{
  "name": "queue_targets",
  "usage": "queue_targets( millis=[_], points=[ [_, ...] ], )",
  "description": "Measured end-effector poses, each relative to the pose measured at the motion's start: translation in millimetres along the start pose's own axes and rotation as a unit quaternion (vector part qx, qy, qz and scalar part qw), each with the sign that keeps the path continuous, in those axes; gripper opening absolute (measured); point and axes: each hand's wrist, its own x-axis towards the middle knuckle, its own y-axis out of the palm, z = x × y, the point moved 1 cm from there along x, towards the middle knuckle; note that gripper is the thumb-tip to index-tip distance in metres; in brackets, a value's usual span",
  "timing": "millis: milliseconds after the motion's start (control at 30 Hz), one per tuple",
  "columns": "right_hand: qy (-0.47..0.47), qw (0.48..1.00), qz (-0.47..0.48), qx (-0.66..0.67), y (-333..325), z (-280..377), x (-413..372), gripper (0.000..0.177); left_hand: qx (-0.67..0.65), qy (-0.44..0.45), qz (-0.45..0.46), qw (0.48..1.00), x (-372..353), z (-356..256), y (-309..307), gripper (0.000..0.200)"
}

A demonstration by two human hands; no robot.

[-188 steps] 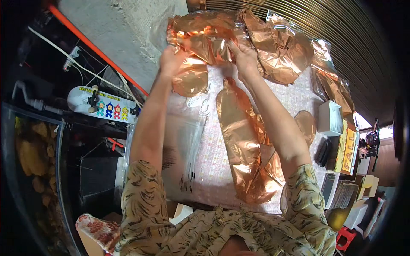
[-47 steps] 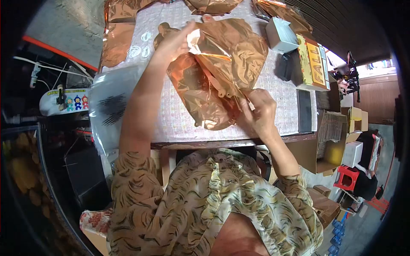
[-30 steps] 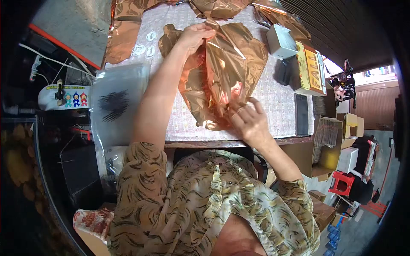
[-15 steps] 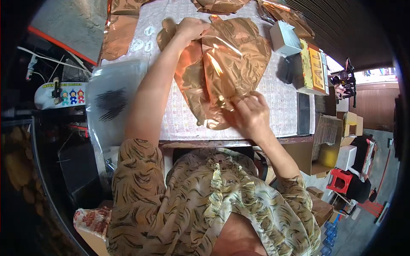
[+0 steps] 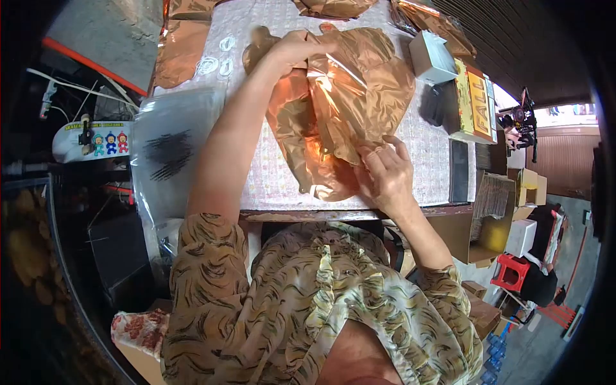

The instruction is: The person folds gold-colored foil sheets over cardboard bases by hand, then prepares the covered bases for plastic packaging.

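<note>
Two hands on one copper foil balloon (image 5: pixel 350 96), which lies crumpled on the table cloth (image 5: pixel 420 154) in the upper middle of the frame.

- Left hand (image 5: pixel 292 48): at the balloon's top end, fingers curled shut, gripping the upper fold. The foil hangs down and to the right from that grip.
- Right hand (image 5: pixel 385 173): at the balloon's lower right edge, close to the table's near edge. Thumb and fingertips (image 5: pixel 378 154) pinch the foil edge, and the other fingers are bent rather than spread.
- Balloon spans between the two hands. Its long axis runs top to bottom in the frame, leaning slightly right at the bottom. The lower tip points at the near table edge.

Nearby: clear plastic bag (image 5: pixel 170 147) left of the left forearm, white box (image 5: pixel 431 56) and yellow book (image 5: pixel 478 102) to the upper right, well apart from the foil.
</note>
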Motion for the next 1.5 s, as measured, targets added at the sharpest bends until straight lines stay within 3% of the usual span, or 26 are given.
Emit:
queue_targets(
  millis=[33,100,167,233,267,333,433,500,567,633,667,700,767,800,833,867,933,1000,1033,1133,1233,1367,1500],
  points=[
    [0.000,1.000,0.000,0.000,-1.5,0.9,-0.7,0.034,0.000,0.000,0.000,1.000,14.8,10.1,-3.8,0.051],
    [-0.008,0.999,0.045,-0.005,-3.6,1.1,-1.4,0.033,0.256,-0.047,-0.034,0.965,21.7,3.9,-1.9,0.049],
    [-0.012,0.999,0.033,-0.008,-6.3,0.2,-1.2,0.033,0.220,-0.007,-0.024,0.975,21.9,-0.7,-2.3,0.046],
    [-0.014,1.000,0.027,-0.005,-5.1,2.8,-5.5,0.033,0.081,0.037,0.023,0.996,18.3,-2.1,2.2,0.042],
    [-0.029,0.999,0.027,-0.011,-1.1,3.7,-7.4,0.033,-0.060,0.097,0.065,0.991,16.7,-1.8,5.4,0.035],
    [-0.073,0.995,0.021,-0.067,13.9,1.5,-14.1,0.033,-0.099,0.100,0.063,0.988,14.5,-4.5,3.2,0.033],
    [-0.078,0.995,0.038,-0.051,19.6,10.5,-13.1,0.032,-0.204,0.114,0.089,0.968,20.4,12.5,-2.2,0.035],
    [-0.078,0.994,0.055,-0.049,22.4,11.8,-12.9,0.032,-0.019,-0.026,-0.051,0.998,10.4,14.0,-1.0,0.039],
    [-0.076,0.993,0.072,-0.047,23.3,12.1,-13.1,0.032,-0.053,0.014,-0.077,0.995,9.4,12.3,2.4,0.045],
    [-0.075,0.992,0.087,-0.057,24.0,11.4,-11.1,0.033,0.232,0.020,-0.173,0.957,26.0,16.8,-4.8,0.056],
    [-0.076,0.992,0.089,-0.055,23.3,10.9,-9.5,0.033,0.174,0.055,-0.082,0.980,29.7,17.5,-9.9,0.071],
    [-0.071,0.991,0.092,-0.072,21.8,9.0,-6.7,0.033,0.173,0.053,-0.084,0.980,31.5,22.3,-9.7,0.071],
    [-0.064,0.989,0.099,-0.087,17.6,3.9,-2.5,0.032,0.337,0.193,-0.228,0.893,25.4,19.1,-3.5,0.065],
    [-0.028,0.991,0.116,-0.055,15.3,-0.7,-1.3,0.031,0.416,0.127,-0.199,0.878,-7.0,-10.2,1.4,0.068],
    [0.009,0.991,0.134,-0.023,15.3,-7.3,-1.3,0.030,0.414,0.122,-0.196,0.880,-22.5,-11.0,2.2,0.068],
    [-0.017,0.997,0.064,-0.030,23.9,-21.0,-4.5,0.026,0.431,0.160,-0.227,0.859,-36.2,-8.4,-0.1,0.064],
    [0.012,0.996,0.081,-0.030,1.1,-20.7,6.2,0.024,0.448,0.195,-0.256,0.834,-68.0,5.5,-0.7,0.059],
    [0.014,0.996,0.082,-0.032,-6.3,-24.2,9.3,0.024,0.540,0.242,-0.153,0.791,-102.5,30.5,7.8,0.058],
    [0.016,0.995,0.085,-0.045,-8.1,-25.9,9.8,0.025,0.540,0.239,-0.151,0.793,-114.8,41.3,12.6,0.058],
    [0.007,0.993,0.090,-0.076,-11.2,-22.1,12.4,0.026,0.627,0.203,-0.162,0.735,-140.8,63.3,22.3,0.062],
    [0.002,0.989,0.095,-0.112,-12.8,-9.5,10.3,0.024,0.609,0.136,-0.175,0.762,-156.5,63.8,30.2,0.065],
    [-0.047,0.987,0.086,-0.127,0.7,12.0,1.7,0.024,0.600,0.125,-0.196,0.766,-159.7,71.1,32.2,0.067],
    [-0.026,0.982,0.161,-0.090,-1.6,19.0,3.1,0.031,0.598,0.114,-0.204,0.767,-162.1,71.9,35.7,0.065]
  ],
)
